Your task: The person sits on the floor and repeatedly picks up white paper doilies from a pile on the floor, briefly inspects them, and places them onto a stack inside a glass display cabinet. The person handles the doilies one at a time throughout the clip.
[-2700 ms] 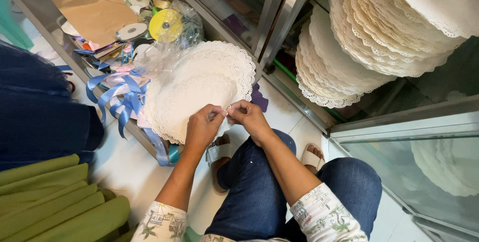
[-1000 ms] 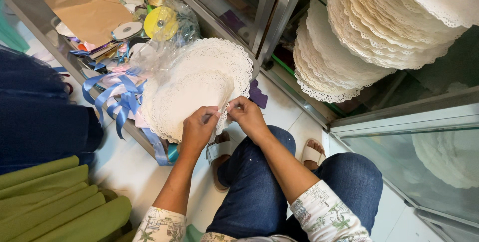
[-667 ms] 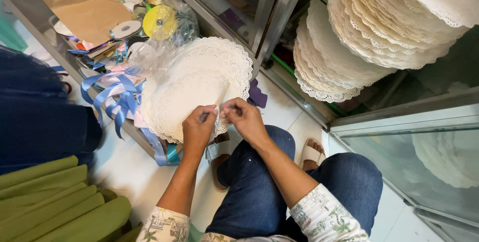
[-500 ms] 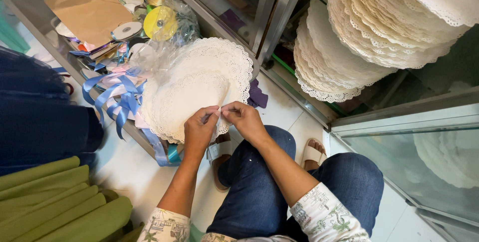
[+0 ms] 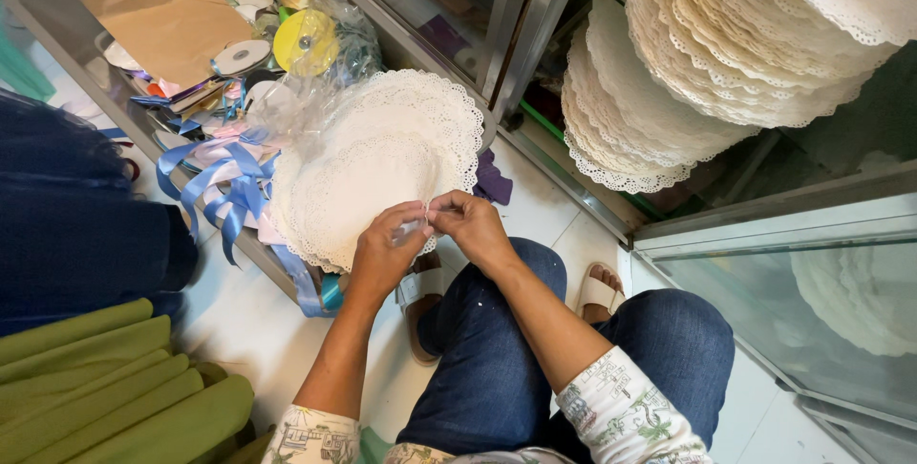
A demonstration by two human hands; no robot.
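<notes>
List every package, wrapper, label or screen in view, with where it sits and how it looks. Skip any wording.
Brown paper envelope: top left in the grey tray, flat, tan.
Clear plastic bag: beside the yellow ribbon spool, crinkled, see-through.
Clear wrapper: pinched between the left hand and right hand, at the edge of the white doilies.
No screens or signs show.

Blue ribbons [image 5: 224, 182], yellow disc [image 5: 305, 41] and brown envelope [image 5: 167, 15] crowding a grey bin [image 5: 57, 24]; green cushions [image 5: 105, 378] at floor's lower-left corner.
</notes>
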